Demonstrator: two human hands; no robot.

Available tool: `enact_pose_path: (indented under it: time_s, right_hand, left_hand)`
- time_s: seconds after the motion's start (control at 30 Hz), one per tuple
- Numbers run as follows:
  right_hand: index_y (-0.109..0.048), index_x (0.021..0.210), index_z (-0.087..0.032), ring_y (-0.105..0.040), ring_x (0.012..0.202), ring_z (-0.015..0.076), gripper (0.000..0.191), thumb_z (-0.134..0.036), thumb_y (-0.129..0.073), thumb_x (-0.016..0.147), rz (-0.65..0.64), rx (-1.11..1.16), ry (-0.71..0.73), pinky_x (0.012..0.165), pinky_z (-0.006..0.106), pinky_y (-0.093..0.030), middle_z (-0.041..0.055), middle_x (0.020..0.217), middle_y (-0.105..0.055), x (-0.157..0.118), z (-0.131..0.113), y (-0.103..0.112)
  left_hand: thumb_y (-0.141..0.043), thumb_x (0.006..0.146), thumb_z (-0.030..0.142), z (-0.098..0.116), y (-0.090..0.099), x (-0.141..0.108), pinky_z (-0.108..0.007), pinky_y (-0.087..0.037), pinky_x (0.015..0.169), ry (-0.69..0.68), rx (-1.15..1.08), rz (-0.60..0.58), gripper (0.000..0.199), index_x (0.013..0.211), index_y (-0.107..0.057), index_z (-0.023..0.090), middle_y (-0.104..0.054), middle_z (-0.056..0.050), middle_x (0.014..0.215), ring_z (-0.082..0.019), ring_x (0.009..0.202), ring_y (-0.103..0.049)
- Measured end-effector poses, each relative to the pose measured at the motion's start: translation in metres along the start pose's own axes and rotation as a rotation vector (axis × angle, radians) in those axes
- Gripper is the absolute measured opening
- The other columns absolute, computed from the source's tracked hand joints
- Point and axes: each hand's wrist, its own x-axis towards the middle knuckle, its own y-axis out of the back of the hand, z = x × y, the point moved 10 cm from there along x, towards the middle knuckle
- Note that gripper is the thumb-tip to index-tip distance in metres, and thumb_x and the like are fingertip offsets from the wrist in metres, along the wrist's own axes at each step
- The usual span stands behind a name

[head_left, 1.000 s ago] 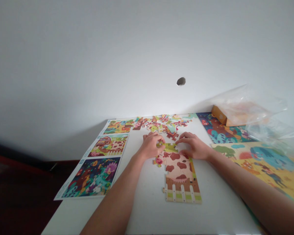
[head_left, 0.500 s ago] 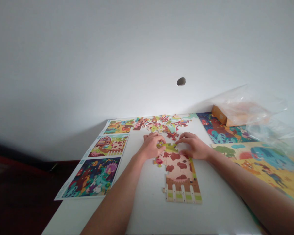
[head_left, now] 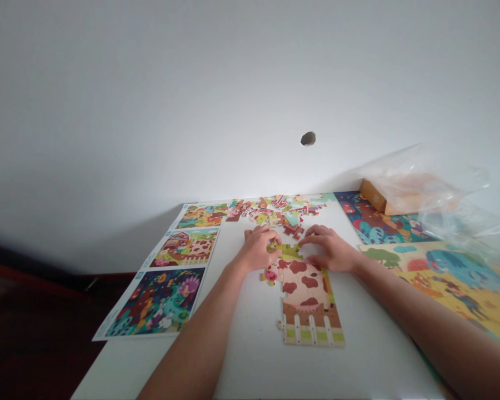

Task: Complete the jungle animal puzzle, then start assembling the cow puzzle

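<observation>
A partly joined jigsaw puzzle (head_left: pixel 306 283) of a brown-spotted cow above a white fence lies flat on the white table. My left hand (head_left: pixel 259 248) curls round the upper left of the puzzle, thumb and forefinger closed on a green puzzle piece (head_left: pixel 272 245) that they partly cover. Opposite it, my right hand (head_left: pixel 328 250) has its thumb and forefinger bent against the right edge of the green top piece (head_left: pixel 291 251). The cow's pink-nosed head piece (head_left: pixel 271 274) juts out at the left, below my left hand.
Loose puzzle pieces (head_left: pixel 270 211) lie heaped near the wall. On the left is a sheet with three printed pictures (head_left: pixel 184 248). To the right are a dark puzzle picture (head_left: pixel 369 226), a yellow elephant puzzle (head_left: pixel 445 278), an orange box (head_left: pixel 373 195) and a clear plastic bag (head_left: pixel 454 180).
The cow puzzle has slid very slightly right and towards me at its lower end. Both hands keep nearly the same place and grip.
</observation>
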Motion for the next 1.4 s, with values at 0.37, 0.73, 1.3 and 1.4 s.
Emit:
enact_pose_path:
  time_s: [0.37,0.73,1.3,1.4]
  right_hand:
    - [-0.07,0.113,-0.028,-0.057,0.106,0.0286,0.036,-0.037,-0.074,0.078,-0.005,0.002,0.013,0.094,0.048,-0.044,0.0098,0.113,-0.058,-0.001,-0.004,0.001]
    - [-0.067,0.118,-0.025,-0.056,0.109,0.0299,0.039,-0.045,-0.067,0.085,-0.006,-0.019,0.019,0.097,0.051,-0.043,0.0123,0.121,-0.059,-0.001,-0.007,0.003]
    - [-0.05,0.144,-0.026,-0.029,0.144,0.0385,0.065,-0.066,-0.036,0.094,-0.047,-0.218,-0.185,0.112,0.064,-0.026,0.006,0.153,-0.044,-0.002,0.017,-0.004]
    - [-0.046,0.147,-0.028,-0.026,0.145,0.0389,0.065,-0.065,-0.03,0.096,-0.06,-0.257,-0.245,0.111,0.067,-0.024,0.0057,0.156,-0.039,-0.003,0.023,-0.005]
  left_hand:
    - [-0.067,0.073,0.025,0.003,0.0,0.0,-0.043,-0.034,0.092,-0.014,-0.006,-0.018,0.01,0.083,-0.068,0.025,-0.065,-0.002,0.096,-0.026,0.103,-0.058]
    - [-0.063,0.081,0.032,-0.007,0.007,0.001,-0.046,-0.035,0.098,0.054,0.039,0.096,0.014,0.091,-0.07,0.026,-0.064,-0.004,0.102,-0.026,0.108,-0.056]
    - [-0.06,0.084,0.041,-0.032,0.015,0.001,-0.054,-0.037,0.099,0.276,0.199,0.171,0.031,0.111,-0.071,0.032,-0.059,-0.002,0.135,-0.031,0.124,-0.048]
    - [-0.06,0.085,0.041,-0.029,0.016,0.001,-0.052,-0.038,0.099,0.248,0.173,0.183,0.03,0.11,-0.072,0.032,-0.063,-0.002,0.129,-0.029,0.12,-0.051]
